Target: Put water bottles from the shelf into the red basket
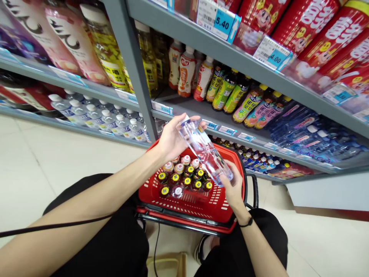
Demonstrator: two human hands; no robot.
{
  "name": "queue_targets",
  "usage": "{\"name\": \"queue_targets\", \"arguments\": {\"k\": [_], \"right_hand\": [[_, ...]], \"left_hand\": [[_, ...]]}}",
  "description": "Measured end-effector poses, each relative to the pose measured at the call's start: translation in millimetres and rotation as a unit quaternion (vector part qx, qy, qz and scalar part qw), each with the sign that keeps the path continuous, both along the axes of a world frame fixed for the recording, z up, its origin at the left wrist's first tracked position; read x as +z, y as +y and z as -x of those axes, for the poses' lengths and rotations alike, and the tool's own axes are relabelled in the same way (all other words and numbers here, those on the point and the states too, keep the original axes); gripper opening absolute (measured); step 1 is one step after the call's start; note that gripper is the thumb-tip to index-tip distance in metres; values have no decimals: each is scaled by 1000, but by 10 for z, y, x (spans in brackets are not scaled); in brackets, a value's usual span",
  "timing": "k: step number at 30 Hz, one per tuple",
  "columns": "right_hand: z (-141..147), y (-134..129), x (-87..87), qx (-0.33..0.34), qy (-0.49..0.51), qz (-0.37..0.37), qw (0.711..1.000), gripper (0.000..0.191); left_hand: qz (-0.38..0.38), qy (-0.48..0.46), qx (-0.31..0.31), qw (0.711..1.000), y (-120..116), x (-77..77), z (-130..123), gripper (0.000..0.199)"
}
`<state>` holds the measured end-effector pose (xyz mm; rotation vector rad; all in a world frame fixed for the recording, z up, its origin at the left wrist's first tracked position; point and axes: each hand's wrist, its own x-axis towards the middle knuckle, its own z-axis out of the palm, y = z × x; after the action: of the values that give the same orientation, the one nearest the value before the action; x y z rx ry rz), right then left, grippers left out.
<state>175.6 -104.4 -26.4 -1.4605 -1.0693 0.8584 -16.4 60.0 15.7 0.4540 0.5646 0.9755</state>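
A clear plastic water bottle (204, 150) lies tilted between my two hands, above the basket. My left hand (174, 136) is closed around its neck end, near the white cap (185, 119). At the lower end, my right hand (233, 184) grips the bottle's base. Below them stands a red shopping basket (150, 192) with several upright bottles in it. Some of these have yellow caps (175, 178), others white caps with red marks (179, 168). One clear bottle (177, 191) stands at the front of the group.
Grey shelving (123, 57) rises in front, its lower shelf holding juice and tea bottles (227, 90). Blue-tinted water bottles (314, 134) lie to the right. Red cans (323, 34) fill the upper shelf. A black cable (57, 227) crosses my left forearm. A yellowish stool (181, 265) stands between my feet.
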Motion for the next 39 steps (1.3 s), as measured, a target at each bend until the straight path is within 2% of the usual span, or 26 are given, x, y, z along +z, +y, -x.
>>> {"name": "queue_targets", "arguments": {"k": [2,5,7,9,11,13,15,16,17,18,19,21,23,25,29,32,34,37,39], "right_hand": [[46,28,0,-9,192,63,979,44],[72,49,-13,57,401,169,899,52],[57,44,-30,123,451,218,857,58],[27,35,-46,179,444,267,837,70],[-13,40,-52,223,379,316,841,83],[-76,65,-45,238,218,338,884,86],[-181,100,-29,207,18,315,926,74],[-250,116,-20,176,-84,294,936,62],[-328,129,-11,145,-185,277,932,48],[-410,137,-5,123,-294,270,909,38],[-488,138,-2,125,-383,282,871,33],[-613,116,-13,165,-493,321,792,34],[-675,68,-44,221,-489,366,761,35],[-681,11,-85,249,-466,391,754,33],[-660,-57,-100,287,-440,418,741,34],[-684,-59,-25,283,-444,414,742,38],[-704,-54,34,273,-450,416,742,40],[-715,-50,80,268,-446,429,738,41],[-705,-45,82,272,-439,434,738,41]], "left_hand": [[-29,-10,-19,999,-34,37,3,44],[-74,-11,-52,996,-75,42,6,50],[-99,5,-71,993,-77,6,0,55],[-118,53,-71,989,-55,-61,-24,62],[-131,125,-34,983,-28,-151,-69,65],[-141,197,20,970,-30,-253,-130,65],[-158,260,61,951,-88,-355,-197,65],[-175,292,67,938,-140,-405,-229,63],[-197,323,63,924,-205,-455,-261,61],[-224,352,47,908,-279,-507,-292,58],[-253,379,23,890,-356,-563,-323,56],[-306,422,-43,852,-507,-691,-392,53],[-340,460,-106,814,-637,-837,-471,51],[-383,480,-174,770,-742,-984,-554,50],[-515,458,-326,647,-910,-1215,-676,54],[-561,443,-391,580,-997,-1345,-694,52],[-600,439,-441,503,-1015,-1439,-676,50],[-651,432,-505,368,-977,-1603,-630,46],[-669,429,-524,308,-937,-1716,-601,47]]}}
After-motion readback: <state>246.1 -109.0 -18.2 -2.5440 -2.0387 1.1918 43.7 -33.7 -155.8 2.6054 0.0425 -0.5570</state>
